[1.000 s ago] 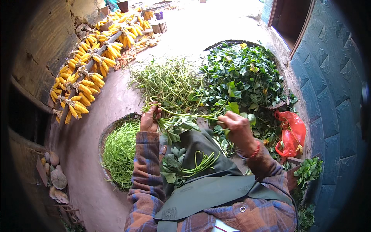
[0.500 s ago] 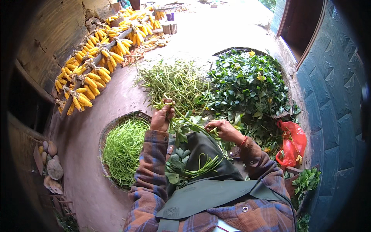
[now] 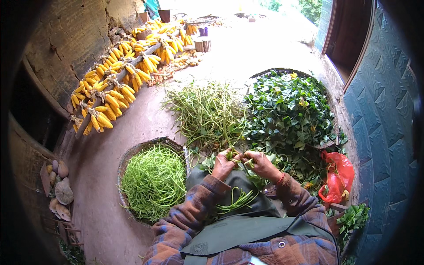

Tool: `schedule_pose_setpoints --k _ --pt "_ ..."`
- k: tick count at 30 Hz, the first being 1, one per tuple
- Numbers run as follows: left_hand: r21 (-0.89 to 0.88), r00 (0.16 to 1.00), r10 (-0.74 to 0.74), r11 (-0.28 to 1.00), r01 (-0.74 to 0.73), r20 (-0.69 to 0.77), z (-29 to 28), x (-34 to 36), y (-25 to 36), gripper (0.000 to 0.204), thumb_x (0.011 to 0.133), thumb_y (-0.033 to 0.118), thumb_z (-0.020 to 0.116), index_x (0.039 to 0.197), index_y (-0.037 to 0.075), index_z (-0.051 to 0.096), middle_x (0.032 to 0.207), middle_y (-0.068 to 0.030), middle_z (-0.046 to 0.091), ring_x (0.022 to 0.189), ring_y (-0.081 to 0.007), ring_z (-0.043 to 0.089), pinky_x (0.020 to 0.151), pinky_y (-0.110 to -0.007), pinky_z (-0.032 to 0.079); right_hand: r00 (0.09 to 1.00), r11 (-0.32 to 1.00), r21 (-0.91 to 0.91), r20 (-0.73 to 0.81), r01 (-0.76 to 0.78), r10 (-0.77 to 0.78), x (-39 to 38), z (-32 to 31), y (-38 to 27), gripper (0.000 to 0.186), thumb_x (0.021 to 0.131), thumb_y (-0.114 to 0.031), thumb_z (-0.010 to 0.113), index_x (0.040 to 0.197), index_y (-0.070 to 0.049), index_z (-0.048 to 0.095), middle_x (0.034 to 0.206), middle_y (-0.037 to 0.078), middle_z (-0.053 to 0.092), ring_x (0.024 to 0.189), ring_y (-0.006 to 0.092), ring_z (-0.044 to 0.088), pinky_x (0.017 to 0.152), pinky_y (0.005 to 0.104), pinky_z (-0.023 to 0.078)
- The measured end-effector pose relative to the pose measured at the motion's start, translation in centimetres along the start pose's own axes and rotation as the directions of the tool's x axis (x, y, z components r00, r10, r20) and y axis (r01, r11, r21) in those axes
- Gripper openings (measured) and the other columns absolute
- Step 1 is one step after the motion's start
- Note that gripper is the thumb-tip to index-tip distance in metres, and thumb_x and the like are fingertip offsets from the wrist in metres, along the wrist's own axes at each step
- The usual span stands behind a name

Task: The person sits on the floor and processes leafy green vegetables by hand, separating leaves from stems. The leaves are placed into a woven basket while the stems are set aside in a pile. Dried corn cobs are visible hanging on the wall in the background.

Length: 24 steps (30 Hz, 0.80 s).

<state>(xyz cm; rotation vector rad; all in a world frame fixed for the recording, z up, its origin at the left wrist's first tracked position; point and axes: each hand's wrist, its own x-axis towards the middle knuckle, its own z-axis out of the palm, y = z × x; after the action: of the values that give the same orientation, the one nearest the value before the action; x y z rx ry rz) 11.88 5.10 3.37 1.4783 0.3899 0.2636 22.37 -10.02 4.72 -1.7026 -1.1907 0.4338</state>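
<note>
My left hand (image 3: 224, 164) and my right hand (image 3: 261, 164) are close together above my lap, both pinching one green vine stem (image 3: 239, 157). The stem's far end reaches toward a loose pile of green stems (image 3: 207, 112) on the ground ahead. Several stripped green stems (image 3: 237, 202) lie on the dark green apron (image 3: 238, 221) over my lap. A round woven basket (image 3: 130, 153) full of thin green stems (image 3: 153, 181) sits by my left knee. A heap of dark green leaves (image 3: 289, 110) fills a big flat basket in front of my right hand.
Bundles of yellow corn cobs (image 3: 119, 84) hang on a pole along the mud wall at left. A red plastic bag (image 3: 338, 176) lies at right beside a blue patterned wall (image 3: 380, 110). Round stones and squashes (image 3: 59, 190) sit at far left. Wooden stumps (image 3: 202, 43) stand farther off.
My hands were apart, stretching a stem between them; they have drawn together in front of me, both now on the same stem near my lap.
</note>
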Motion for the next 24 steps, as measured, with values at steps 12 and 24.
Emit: schedule_pose_setpoints --k 12,24 --pt "-0.161 0.974 -0.145 0.971 0.174 0.175 -1.0 -0.8 0.4 0.022 0.088 0.03 0.074 0.095 0.01 0.067 0.076 0.0047 0.063 0.065 -0.0044 0.053 0.056 -0.021 0.039 0.964 0.986 -0.046 0.224 0.159 -0.145 -0.2 -2.4 -1.9 0.036 0.072 0.011 0.054 0.104 -0.002 0.064 0.094 0.012 0.067 0.089 0.0252 0.069 0.074 0.0347 0.053" --pt "-0.35 0.987 -0.075 0.929 0.122 0.145 -4.9 0.4 5.4 0.015 0.09 0.022 0.073 0.091 0.008 0.068 0.074 0.0052 0.062 0.055 -0.0007 0.047 0.045 -0.018 0.031 0.88 0.991 0.129 -0.467 -0.026 0.084 -0.8 -10.3 4.9 0.006 0.092 -0.006 0.057 0.096 -0.003 0.06 0.077 0.0 0.06 0.067 0.0081 0.054 0.062 0.0248 0.044"
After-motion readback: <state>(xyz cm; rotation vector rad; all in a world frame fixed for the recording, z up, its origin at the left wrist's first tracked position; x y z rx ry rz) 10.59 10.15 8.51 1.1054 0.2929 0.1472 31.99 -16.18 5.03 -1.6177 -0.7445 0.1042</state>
